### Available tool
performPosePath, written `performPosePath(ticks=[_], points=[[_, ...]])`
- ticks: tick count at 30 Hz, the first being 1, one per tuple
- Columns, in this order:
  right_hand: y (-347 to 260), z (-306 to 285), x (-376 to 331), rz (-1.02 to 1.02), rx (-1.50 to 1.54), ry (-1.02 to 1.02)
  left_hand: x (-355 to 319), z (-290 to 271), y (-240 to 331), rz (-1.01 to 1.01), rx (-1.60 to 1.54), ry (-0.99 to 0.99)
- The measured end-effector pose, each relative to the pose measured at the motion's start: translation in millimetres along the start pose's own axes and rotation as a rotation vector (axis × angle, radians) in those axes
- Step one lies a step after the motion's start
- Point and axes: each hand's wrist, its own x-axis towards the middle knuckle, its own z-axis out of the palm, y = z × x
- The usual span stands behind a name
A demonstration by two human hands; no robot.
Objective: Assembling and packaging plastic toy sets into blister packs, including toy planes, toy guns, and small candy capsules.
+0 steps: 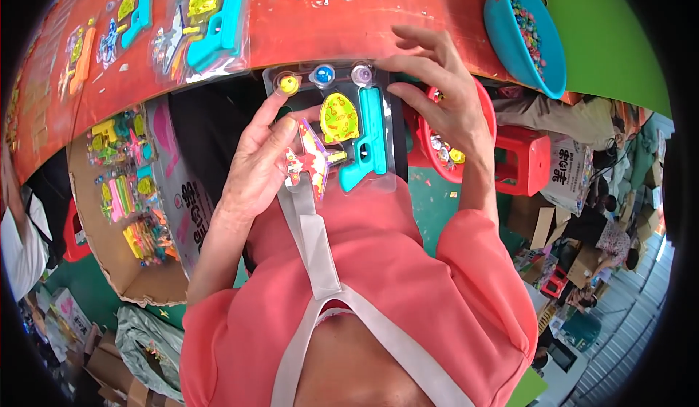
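A clear plastic blister tray (389, 181) is held up over my lap at the table's edge. In it are a turquoise toy gun (371, 141), a yellow-green patterned egg-shaped piece (338, 118) and a red, white and purple toy plane (309, 161). Along its top sit a yellow ball (289, 84), a blue ball (323, 76) and a pale purple ball (362, 73). My left hand (255, 163) grips the tray's left side, thumb by the plane and a fingertip at the yellow ball. Beside the purple ball, my right hand (444, 87) has its fingers apart and holds nothing visible.
Filled toy trays (218, 36) lie on the red table (291, 32). A turquoise basin (502, 17) of small balls stands far right. Beyond my right hand are a red basin (486, 108) and red stool (531, 161). A cardboard box (156, 287) of packed toys sits left.
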Motion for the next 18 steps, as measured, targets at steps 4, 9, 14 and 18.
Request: performPosePath(ticks=[4,9,14,18], points=[[-1,3,17,-0.135,-0.046,-0.176,-3,0,0,-0.028,-0.001,-0.007],[-3,12,21,-0.116,-0.02,-0.221,-4,0,-4,-0.025,-0.005,0.02],[-7,32,11,0.06,0.11,-0.032,-3,10,-3,-0.03,0.012,0.046],[-7,30,6,0.079,0.136,-0.014,-2,1,-5,-0.011,0.023,0.014]])
